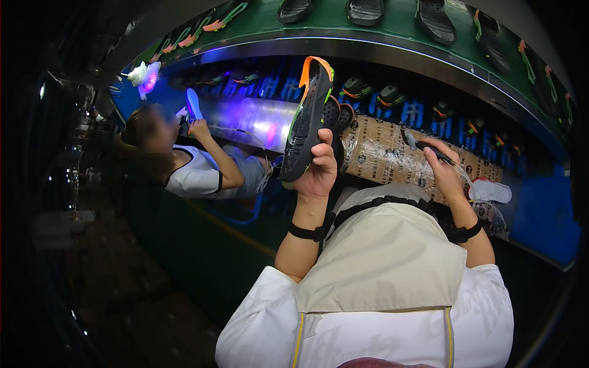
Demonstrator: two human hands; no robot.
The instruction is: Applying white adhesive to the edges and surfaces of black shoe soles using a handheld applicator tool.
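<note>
1 sole edge-held, L hand; tool apart

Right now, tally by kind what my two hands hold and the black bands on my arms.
Shoe piece held in the left hand: 1
Black-handled tool held in the right hand: 1
Black bands: 2
Total: 4

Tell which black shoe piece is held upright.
The orange-and-green-edged black shoe piece, in the left hand; other black shoe pieces lie on the upper green surface.
</note>
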